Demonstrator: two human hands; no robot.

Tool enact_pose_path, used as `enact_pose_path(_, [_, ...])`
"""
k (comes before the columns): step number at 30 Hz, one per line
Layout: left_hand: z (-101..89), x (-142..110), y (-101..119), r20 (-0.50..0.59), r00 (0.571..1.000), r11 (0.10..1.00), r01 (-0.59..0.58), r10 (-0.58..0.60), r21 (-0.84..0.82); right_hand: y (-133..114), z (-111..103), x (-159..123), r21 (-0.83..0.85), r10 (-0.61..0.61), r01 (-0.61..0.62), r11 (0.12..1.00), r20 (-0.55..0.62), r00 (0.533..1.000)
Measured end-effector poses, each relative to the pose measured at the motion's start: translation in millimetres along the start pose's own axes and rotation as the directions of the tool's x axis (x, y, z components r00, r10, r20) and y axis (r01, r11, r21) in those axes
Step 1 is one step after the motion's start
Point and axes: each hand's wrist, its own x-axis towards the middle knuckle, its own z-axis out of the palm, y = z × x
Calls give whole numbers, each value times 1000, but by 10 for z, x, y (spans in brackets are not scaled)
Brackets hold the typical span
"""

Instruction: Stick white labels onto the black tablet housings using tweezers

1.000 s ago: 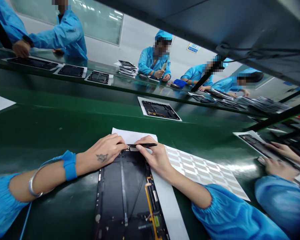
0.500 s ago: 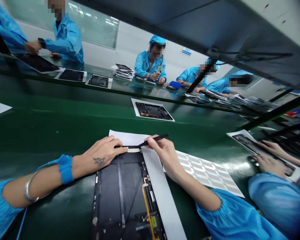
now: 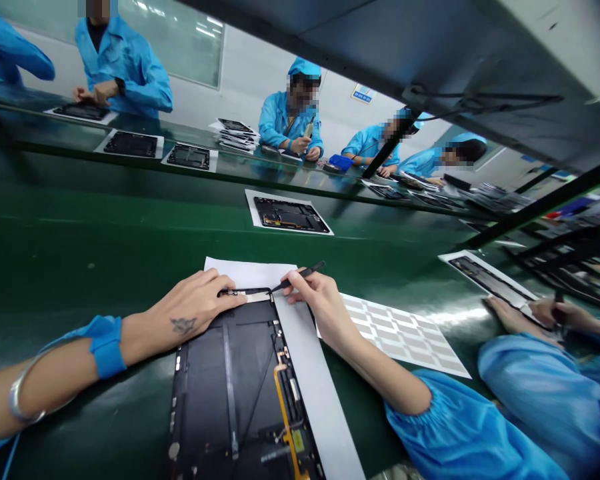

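Note:
A black tablet housing [image 3: 250, 373] with an orange flex cable lies lengthwise before me on white paper [image 3: 305, 373]. Along its far edge is a pale strip [image 3: 259, 297]. My left hand [image 3: 195, 303] grips the far left corner of the housing, its thumb against the left end of the strip. Black tweezers [image 3: 305, 270] are pinched in my right hand [image 3: 320, 297]. Their tips touch down at the far right corner, beside the right end of the strip. What the tips hold, if anything, is too small to make out.
A sheet of grey labels [image 3: 405, 337] lies right of my right forearm. Another housing [image 3: 290, 213] on paper is farther back. At right, a co-worker's hands [image 3: 555, 313] are over a third housing [image 3: 485, 277]. A dark shelf [image 3: 360, 40] hangs overhead; co-workers sit across the bench.
The view has shifted slightly, moving everything leftward. My left thumb has drawn back along the strip, baring more of it. The tweezer tips have moved to the strip's right end.

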Motion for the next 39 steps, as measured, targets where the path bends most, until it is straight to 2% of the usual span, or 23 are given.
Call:
enact_pose_path(12, [-18,14,20,10,1000,999,3,-3,36,61,4,14,-78,-58,60,995,21,998])
enact_pose_path(20, [-16,-15,0,3,1000,1000,-20,20,-9,40,0,5,-188,-134,134,973,14,991])
enact_pose_path(23, [-68,28,11,64,997,999,-48,49,-6,12,-1,15,-219,-188,181,959,-10,982])
enact_pose_path(26, [-122,137,73,183,982,994,-59,41,91,-39,-2,4,-216,-280,278,936,19,960])
enact_pose_path(29, [-123,267,165,215,976,977,-69,25,202,-116,-10,-30,-246,-449,466,850,128,885])
enact_pose_path(32, [-77,327,206,180,983,970,-63,21,234,-197,3,-35,-352,-552,638,685,320,770])
enact_pose_path(34, [-43,295,176,163,987,980,-45,13,196,-238,47,5,-461,-521,708,535,481,706])
enact_pose_path(36, [-19,213,106,116,993,996,-5,-6,90,-267,124,76,-545,-417,744,386,617,668])
enact_pose_path(39, [-7,70,-10,-6,999,989,46,-47,-140,-302,262,194,-577,-227,774,259,743,630])
